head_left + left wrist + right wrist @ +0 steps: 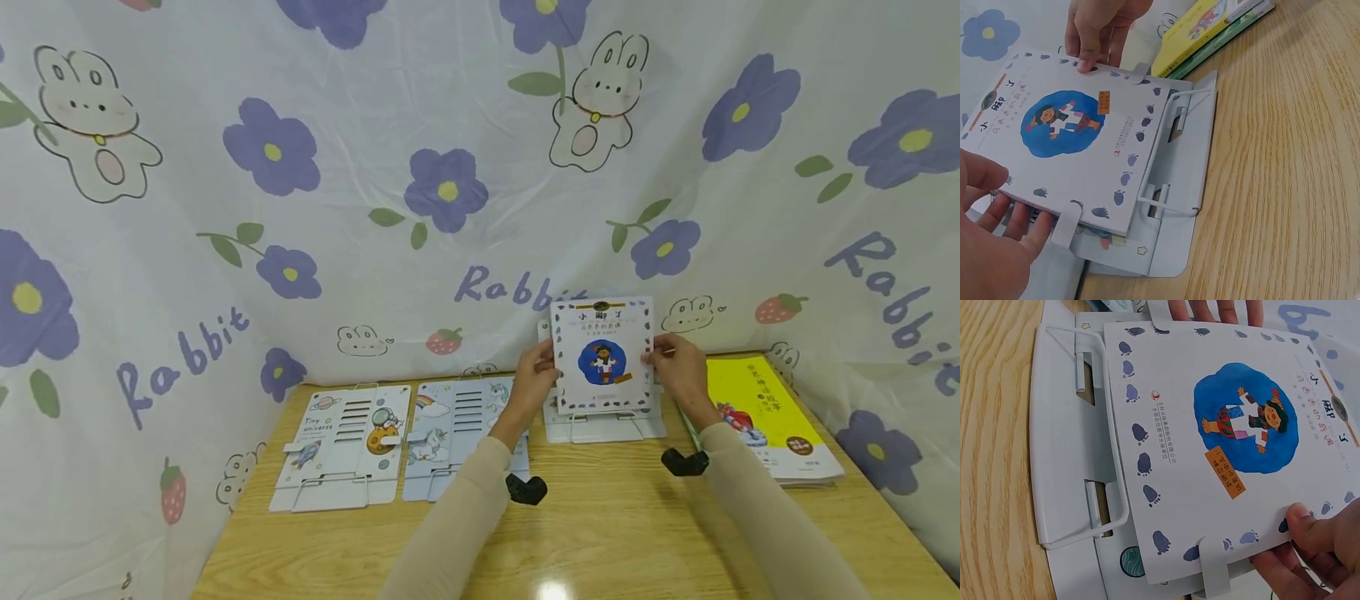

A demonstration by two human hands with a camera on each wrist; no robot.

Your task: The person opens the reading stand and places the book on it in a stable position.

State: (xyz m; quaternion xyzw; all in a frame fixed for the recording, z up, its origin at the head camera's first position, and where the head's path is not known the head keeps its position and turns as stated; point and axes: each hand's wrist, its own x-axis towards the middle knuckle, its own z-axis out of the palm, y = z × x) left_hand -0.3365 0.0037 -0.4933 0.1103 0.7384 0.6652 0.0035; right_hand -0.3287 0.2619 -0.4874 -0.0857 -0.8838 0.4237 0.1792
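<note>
A white book [600,392] with a blue picture and a border of footprints leans on a white metal book stand [558,432]. My left hand [531,383] holds its left edge, the thumb at the cover and the fingers along the side and underneath. At the right edge my right hand [681,377] pinches the book between a thumb on the cover and fingers behind. In the right wrist view a white clip [1213,565] of the stand laps over the cover's edge, and the wire support [1082,534] runs along the book's bottom. The stand's back is mostly hidden.
To the left lie two more book stands, one with a space print [318,454] and one with unicorns [442,417]. A yellow book [757,392] lies on a green-edged one at the right of the wooden table [600,517]. Behind hangs a rabbit-and-flower curtain [352,275].
</note>
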